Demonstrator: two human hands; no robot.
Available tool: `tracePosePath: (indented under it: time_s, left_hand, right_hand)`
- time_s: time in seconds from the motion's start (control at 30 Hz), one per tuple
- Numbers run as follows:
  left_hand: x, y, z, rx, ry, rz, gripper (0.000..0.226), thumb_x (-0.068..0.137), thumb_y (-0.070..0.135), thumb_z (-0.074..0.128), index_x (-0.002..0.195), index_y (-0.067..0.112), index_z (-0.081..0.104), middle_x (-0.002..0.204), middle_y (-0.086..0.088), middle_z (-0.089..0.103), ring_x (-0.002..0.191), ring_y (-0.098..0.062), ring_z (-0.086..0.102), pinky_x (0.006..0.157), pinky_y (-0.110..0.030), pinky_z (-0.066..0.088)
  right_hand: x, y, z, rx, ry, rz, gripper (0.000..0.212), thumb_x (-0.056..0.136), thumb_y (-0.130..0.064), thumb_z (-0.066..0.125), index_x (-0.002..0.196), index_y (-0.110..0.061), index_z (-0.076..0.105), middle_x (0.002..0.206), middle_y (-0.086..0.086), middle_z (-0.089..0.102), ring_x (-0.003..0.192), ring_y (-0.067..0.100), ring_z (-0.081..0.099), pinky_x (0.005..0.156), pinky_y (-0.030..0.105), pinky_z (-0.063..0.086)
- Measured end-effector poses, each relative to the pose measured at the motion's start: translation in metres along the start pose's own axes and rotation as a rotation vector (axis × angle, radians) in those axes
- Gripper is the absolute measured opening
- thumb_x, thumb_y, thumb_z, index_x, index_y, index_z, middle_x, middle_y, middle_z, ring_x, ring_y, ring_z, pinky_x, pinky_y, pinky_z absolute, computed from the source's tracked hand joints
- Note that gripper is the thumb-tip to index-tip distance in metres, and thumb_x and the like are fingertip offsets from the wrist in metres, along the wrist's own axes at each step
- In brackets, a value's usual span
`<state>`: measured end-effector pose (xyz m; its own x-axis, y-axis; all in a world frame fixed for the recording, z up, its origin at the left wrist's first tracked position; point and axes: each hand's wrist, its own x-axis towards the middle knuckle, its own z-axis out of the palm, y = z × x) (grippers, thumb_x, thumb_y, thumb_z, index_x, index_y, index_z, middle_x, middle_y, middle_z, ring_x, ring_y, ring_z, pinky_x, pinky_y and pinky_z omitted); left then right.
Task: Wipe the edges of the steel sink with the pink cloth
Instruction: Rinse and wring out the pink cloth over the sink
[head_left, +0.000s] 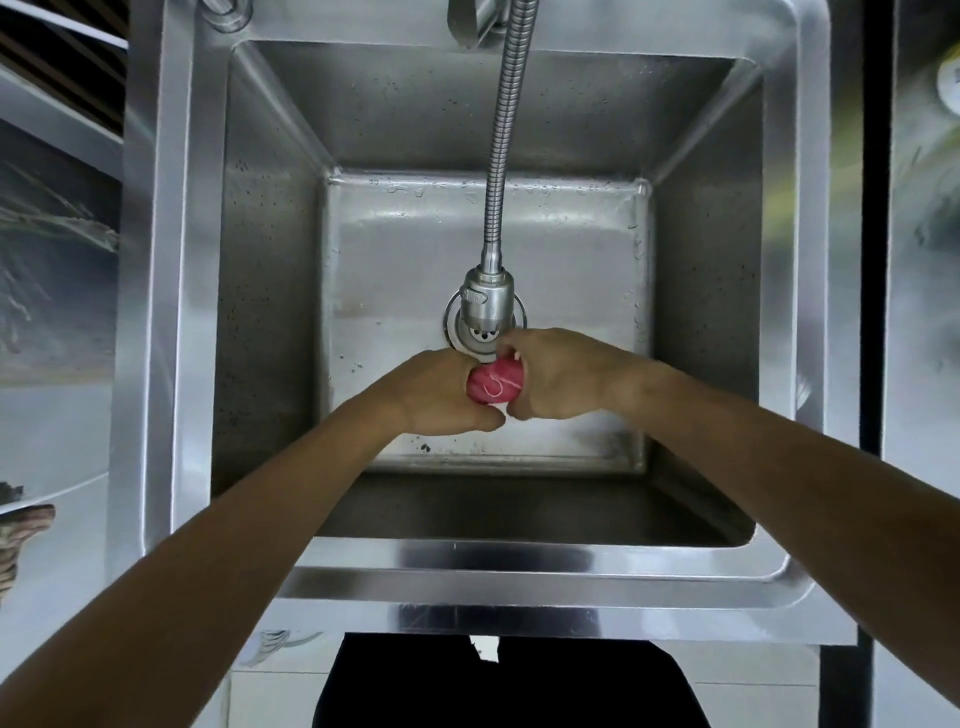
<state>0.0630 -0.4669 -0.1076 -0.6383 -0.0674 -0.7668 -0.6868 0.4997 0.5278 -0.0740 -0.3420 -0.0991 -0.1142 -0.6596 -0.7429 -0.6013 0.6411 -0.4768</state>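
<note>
Nearest me, both forearms reached out over the near rim of the square stainless-steel sink (498, 564). My left hand (441, 395) and right hand (561, 379) each gripped one end of the bunched pink cloth (493, 383), held between them above the basin floor, just near of the round drain (480, 332) and the flexible steel spray tap (488, 299). I judged this a wringing step: twisting the ends opposite ways over the drain, firmly, should leave the cloth damp rather than dripping before it met the rims. Droplets speckled the basin walls. Steel surfaces flanked the sink left and right.
</note>
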Motion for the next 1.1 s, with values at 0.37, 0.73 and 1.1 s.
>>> tracePosePath:
  time_s: [0.37,0.73,1.1]
  left_hand:
    - [-0.043,-0.013,-0.015,-0.831,-0.062,0.027,0.038,0.089,0.054,0.071,0.117,0.028,0.073,0.109,0.001,0.076,0.094,-0.019,0.074,0.065,-0.032,0.059]
    - [-0.061,-0.006,0.016,-0.62,0.495,0.272,0.063,0.073,0.024,0.09,0.127,0.036,0.059,0.113,0.007,0.07,0.098,-0.01,0.07,0.083,-0.02,0.056]
    - [-0.058,0.002,-0.001,-1.063,0.313,-0.009,0.018,0.078,0.02,0.077,0.085,0.036,0.073,0.094,-0.004,0.08,0.088,-0.027,0.078,0.074,-0.041,0.064]
  right_hand:
    - [-0.052,0.011,0.011,1.083,0.249,-0.087,0.025,0.087,-0.01,0.08,0.107,-0.021,0.069,0.088,0.007,0.073,0.073,0.019,0.066,0.068,0.036,0.057]
    - [-0.046,-0.025,0.036,1.563,0.315,0.2,0.035,0.092,-0.027,0.076,0.118,-0.008,0.061,0.075,0.011,0.067,0.054,0.021,0.061,0.053,0.029,0.055]
    - [-0.063,-0.039,0.047,1.173,0.74,0.024,0.037,0.094,-0.031,0.075,0.087,0.003,0.06,0.078,0.012,0.063,0.075,0.014,0.063,0.07,0.032,0.054]
